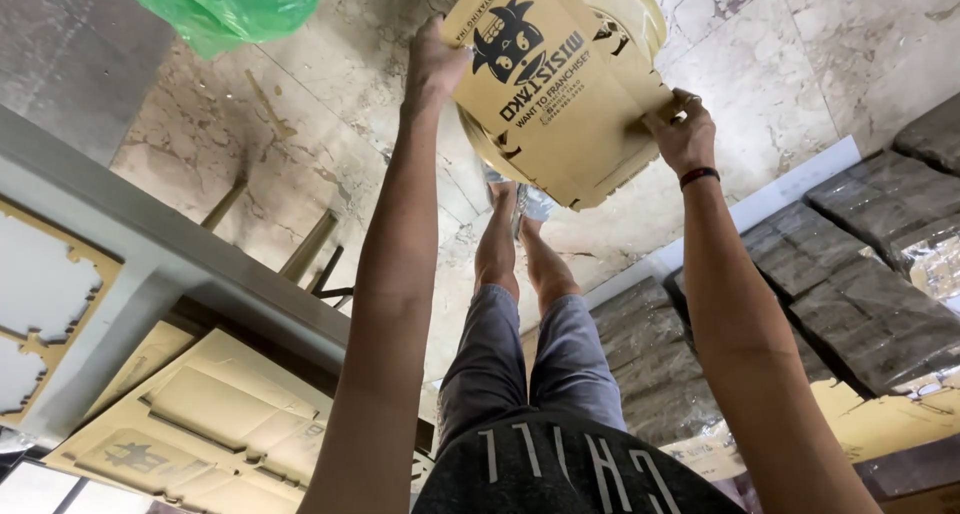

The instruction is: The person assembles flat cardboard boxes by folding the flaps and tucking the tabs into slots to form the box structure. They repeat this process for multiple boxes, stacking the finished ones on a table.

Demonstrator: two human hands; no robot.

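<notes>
Both hands clamp the cardboard stack (560, 84) at upper centre: left hand (435, 64), right hand (682, 134); open marble floor (330, 104) beyond, the stack's far edge perhaps cropped.

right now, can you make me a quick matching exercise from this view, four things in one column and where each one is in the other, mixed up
Things:
1. cardboard sheet
2. green plastic bag
3. wrapped grey bundles
4. black wristband

Places:
A. top left corner of the view
B. on the right hand's wrist
C. held up between the left hand and the right hand
D. stacked on the floor along the right side

Pairs: 1-C, 2-A, 3-D, 4-B
</notes>
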